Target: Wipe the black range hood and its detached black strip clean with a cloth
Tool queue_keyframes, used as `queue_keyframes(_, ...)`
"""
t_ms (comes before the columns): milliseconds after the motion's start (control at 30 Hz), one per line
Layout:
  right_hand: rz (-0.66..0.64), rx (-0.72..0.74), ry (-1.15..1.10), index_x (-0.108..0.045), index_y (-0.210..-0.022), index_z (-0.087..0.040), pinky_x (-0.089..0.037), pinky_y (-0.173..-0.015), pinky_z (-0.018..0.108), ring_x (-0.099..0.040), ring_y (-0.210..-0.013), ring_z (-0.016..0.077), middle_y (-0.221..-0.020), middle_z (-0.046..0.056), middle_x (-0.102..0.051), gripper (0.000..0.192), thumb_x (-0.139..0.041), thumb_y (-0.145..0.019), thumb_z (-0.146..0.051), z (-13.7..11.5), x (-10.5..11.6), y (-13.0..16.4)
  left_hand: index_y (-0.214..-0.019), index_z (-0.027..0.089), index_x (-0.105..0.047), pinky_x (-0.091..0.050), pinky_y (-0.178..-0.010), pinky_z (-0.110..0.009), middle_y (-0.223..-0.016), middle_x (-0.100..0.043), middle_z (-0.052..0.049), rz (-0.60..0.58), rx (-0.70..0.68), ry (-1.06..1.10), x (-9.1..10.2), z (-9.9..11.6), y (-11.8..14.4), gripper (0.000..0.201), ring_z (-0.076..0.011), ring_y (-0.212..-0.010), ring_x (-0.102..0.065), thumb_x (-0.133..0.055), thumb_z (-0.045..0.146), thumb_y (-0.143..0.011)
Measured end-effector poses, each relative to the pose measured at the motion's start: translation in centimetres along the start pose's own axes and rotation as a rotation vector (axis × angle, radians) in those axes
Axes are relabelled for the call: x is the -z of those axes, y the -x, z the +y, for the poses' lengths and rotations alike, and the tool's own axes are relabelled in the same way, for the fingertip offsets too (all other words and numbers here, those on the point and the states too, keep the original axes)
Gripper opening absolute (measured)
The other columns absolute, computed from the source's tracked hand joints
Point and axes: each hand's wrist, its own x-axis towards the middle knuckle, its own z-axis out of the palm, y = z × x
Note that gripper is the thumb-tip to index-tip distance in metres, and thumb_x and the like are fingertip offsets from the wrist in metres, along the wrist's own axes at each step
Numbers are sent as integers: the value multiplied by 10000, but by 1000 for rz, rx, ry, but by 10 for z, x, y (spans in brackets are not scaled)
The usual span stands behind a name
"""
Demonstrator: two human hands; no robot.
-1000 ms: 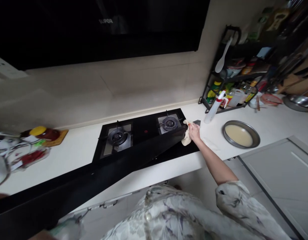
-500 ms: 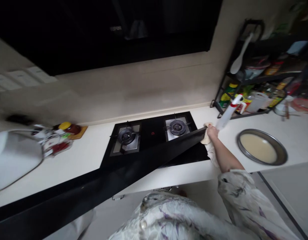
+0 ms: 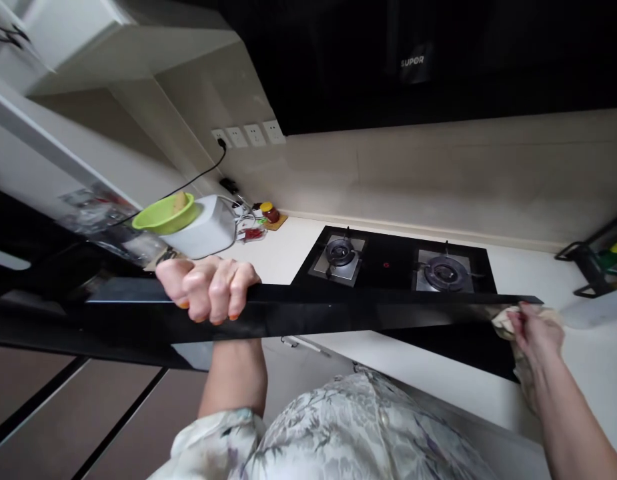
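Head camera: fingers [image 3: 223, 293] of the left hand [image 3: 208, 288] are curling over the top edge of a long black glass panel [image 3: 338, 313], steadying it above the gas hob [image 3: 393, 263], while the right hand [image 3: 535, 330] is pinching a cream cloth [image 3: 503, 321] against its far end; firm bracing and even pressure along the edge would serve best.

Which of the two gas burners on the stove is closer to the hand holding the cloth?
The right-hand burner. It sits just up from the right hand and its cloth; the other burner lies farther left.
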Motion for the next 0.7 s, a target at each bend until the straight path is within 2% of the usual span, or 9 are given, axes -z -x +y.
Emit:
queue_keyframes(67,-102,-95,80,-630,-703,-216,-617,-573,430,-672,-654,249,-818,91,-679,370,-860,-453,-363,4,-7,16,-767,207,-458,-473,-423,-71,-530,-596,149,54,-84,-160,5,6,11,221,-41,-382,-592,-562,165,-958)
queue_keyframes(133,-217,-137,218,-685,-796,-195,-615,-622,355,-691,-705,228,-858,85,-719,418,-842,-423,-299,4,-18,33,-742,208,-464,-417,-360,-81,-443,-496,161,184,-160,-365,12,13,21,253,-32,-259,-439,-640,199,-923)
queue_keyframes(233,-147,-50,382,-691,-766,-172,-534,-547,291,-628,-623,185,-733,57,-690,352,-776,-456,-318,3,-34,49,-707,211,-431,-351,-310,-117,-366,-331,154,333,-288,-559,25,22,35,340,-40,-202,-270,-703,306,-888)
queue_keyframes(300,-75,-17,373,-660,-666,-171,-441,-465,272,-540,-530,154,-605,35,-617,282,-745,-476,-361,2,-41,53,-690,213,-409,-343,-303,-137,-354,-282,145,408,-288,-586,31,24,44,388,-53,-200,-243,-704,365,-890)
queue_keyframes(367,-55,-23,288,-616,-602,-179,-381,-431,263,-480,-487,132,-548,23,-567,281,-744,-475,-394,0,-47,53,-674,213,-393,-339,-293,-152,-352,-272,140,467,-207,-589,35,26,52,418,-62,-196,-234,-704,389,-891)
queue_keyframes(467,-44,29,105,-620,-672,-173,-443,-500,267,-530,-540,131,-652,30,-627,352,-774,-466,-414,-15,-56,54,-658,209,-374,-331,-282,-159,-358,-275,139,459,-171,-508,38,27,62,433,-62,-192,-228,-723,347,-875)
queue_keyframes(567,-31,199,-60,-631,-854,-182,-531,-663,303,-615,-674,147,-841,34,-683,443,-769,-549,-472,-41,-74,62,-660,210,-354,-318,-279,-157,-364,-248,141,423,-214,-418,39,26,70,435,-56,-189,-216,-726,304,-866)
queue_keyframes(633,-76,301,-8,-621,-929,-194,-548,-764,336,-647,-767,166,-927,47,-696,426,-715,-649,-501,-58,-91,75,-667,211,-329,-305,-283,-160,-373,-211,140,497,-215,-432,39,26,76,450,-53,-194,-195,-713,314,-877)
queue_keyframes(700,-181,380,199,-625,-957,-197,-542,-842,367,-657,-848,196,-955,68,-702,374,-628,-747,-506,-69,-111,96,-676,213,-305,-299,-292,-168,-389,-176,138,614,-200,-466,38,26,80,463,-50,-206,-173,-687,341,-903)
